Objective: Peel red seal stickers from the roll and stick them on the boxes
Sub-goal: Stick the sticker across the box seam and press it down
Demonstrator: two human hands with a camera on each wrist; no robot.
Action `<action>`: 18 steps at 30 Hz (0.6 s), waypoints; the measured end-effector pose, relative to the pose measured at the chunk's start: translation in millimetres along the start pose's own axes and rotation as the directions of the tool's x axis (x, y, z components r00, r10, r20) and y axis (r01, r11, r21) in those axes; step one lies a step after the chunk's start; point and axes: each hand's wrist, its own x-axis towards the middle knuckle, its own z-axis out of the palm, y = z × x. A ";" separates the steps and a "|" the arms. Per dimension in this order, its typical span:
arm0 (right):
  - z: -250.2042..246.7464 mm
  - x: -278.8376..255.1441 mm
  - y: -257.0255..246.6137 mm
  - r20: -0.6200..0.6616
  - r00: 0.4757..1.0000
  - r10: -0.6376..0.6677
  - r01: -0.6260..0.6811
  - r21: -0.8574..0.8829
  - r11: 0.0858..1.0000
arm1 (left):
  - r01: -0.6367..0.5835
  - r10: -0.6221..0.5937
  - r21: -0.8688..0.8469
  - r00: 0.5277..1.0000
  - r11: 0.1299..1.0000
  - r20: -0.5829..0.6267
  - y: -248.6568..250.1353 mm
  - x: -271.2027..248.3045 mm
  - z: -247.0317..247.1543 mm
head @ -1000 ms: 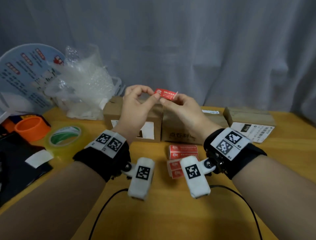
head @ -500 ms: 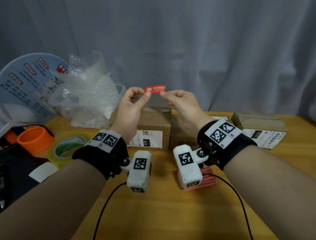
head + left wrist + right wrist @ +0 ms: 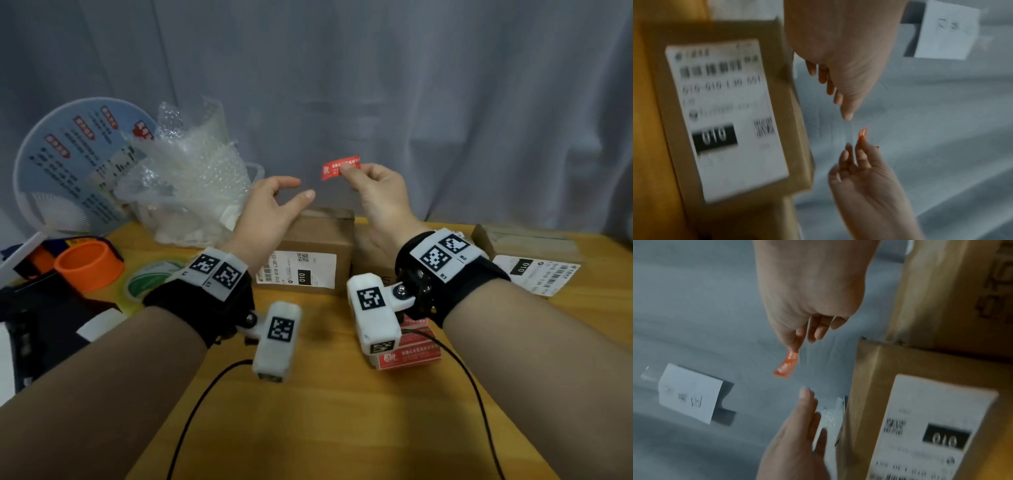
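The right hand (image 3: pixel 376 195) pinches a red sticker (image 3: pixel 337 169) by one end, in the air above the boxes (image 3: pixel 318 240). The left hand (image 3: pixel 270 209) is loosely open and holds nothing. The sticker looks light, limp and tacky, so it is best held by its ends.

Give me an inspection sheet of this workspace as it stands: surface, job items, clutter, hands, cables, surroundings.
Surface: wooden table, bare in the near middle.
Job's things: red seal sticker held in the air; sticker roll near the right wrist; three cardboard boxes, the labelled box in the middle, a second box right of it, a third box far right.
Clutter: orange ring, tape roll, bubble wrap, round fan, dark items at the left edge.
Hands: right hand pinches the sticker; left hand holds nothing, fingers loosely curved.
Cables: black cable from each wrist camera across the table.
Surroundings: grey curtain behind.
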 end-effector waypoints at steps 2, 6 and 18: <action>-3.1 8.5 -1.5 0.111 0.994 -0.013 0.029 -0.146 0.989 | -0.099 0.075 0.416 0.994 0.904 0.073 -7.2 6.8 -14.0; -2.4 19.4 -7.3 0.377 0.909 0.178 0.050 -0.522 0.851 | -0.163 -0.048 0.753 0.967 0.637 0.250 -24.9 14.5 -26.3; 24.1 43.3 -0.5 0.451 0.821 0.350 0.172 -0.780 0.601 | -0.012 -0.099 0.693 0.988 0.721 0.121 -24.6 18.6 -15.7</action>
